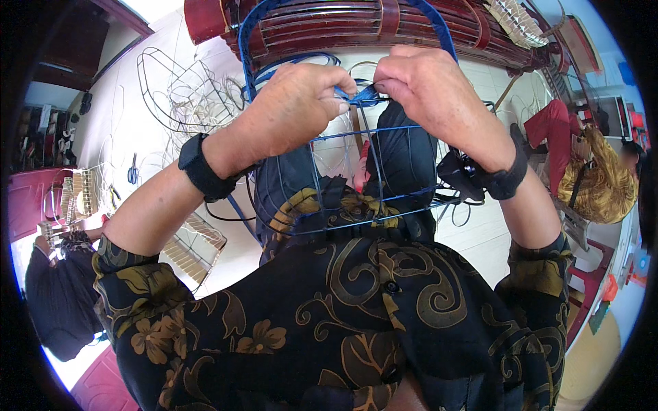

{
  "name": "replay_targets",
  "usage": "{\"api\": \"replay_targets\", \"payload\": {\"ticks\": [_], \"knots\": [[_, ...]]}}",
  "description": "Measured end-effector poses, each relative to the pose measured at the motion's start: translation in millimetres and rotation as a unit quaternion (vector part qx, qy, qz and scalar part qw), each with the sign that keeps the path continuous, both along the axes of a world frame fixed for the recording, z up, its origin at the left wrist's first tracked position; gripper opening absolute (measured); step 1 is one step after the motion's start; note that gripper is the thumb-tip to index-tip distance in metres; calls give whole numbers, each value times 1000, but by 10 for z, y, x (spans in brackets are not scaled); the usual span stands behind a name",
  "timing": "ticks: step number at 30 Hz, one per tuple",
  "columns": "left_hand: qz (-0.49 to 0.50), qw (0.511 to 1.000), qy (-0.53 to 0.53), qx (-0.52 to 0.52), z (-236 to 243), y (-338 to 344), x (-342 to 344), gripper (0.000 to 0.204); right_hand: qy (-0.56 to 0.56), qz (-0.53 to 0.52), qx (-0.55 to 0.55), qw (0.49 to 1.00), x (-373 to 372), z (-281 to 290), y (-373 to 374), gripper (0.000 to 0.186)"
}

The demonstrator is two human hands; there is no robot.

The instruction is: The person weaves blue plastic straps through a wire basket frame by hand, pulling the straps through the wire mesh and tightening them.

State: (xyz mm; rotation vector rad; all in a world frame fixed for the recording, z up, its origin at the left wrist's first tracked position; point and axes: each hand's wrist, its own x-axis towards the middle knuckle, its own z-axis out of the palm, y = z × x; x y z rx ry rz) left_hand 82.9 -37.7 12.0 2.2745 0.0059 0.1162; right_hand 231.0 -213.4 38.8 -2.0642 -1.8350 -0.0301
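A basket frame of thin wire (315,164) rests on my lap, with a tall arched handle (439,24) wrapped in blue strip. At its far top rim, my left hand (291,99) pinches a flat blue strip (367,94) between thumb and fingers. Close by on the right, my right hand (432,89) is closed on the same strip, fingertips pressed together at the rim wire. Between the two hands the strip looks twisted or folded; how it passes round the wire is partly hidden by my fingers. More blue strip lies loosely coiled behind my left hand.
A dark red slatted bench (329,29) stands just beyond the frame. Loose pale strands and another wire frame (145,89) lie on the floor at left, near scissors (133,168). One person (62,294) sits at left, another in gold clothing (596,185) at right.
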Motion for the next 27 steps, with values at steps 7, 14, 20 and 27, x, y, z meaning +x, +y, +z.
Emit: {"api": "replay_targets", "payload": {"ticks": [7,14,20,27], "knots": [[-47,992,-92,66,-69,35,-38,9,114,-18,-80,990,135,7,-9,12],[-38,994,-73,74,-79,54,-18,8,201,-54,-172,963,258,104,-37,18],[-64,994,-71,56,-110,93,10,5,204,-42,-74,975,194,40,-118,15],[-52,995,-57,65,-74,55,25,6,159,-23,27,987,43,-44,-257,11]]}}
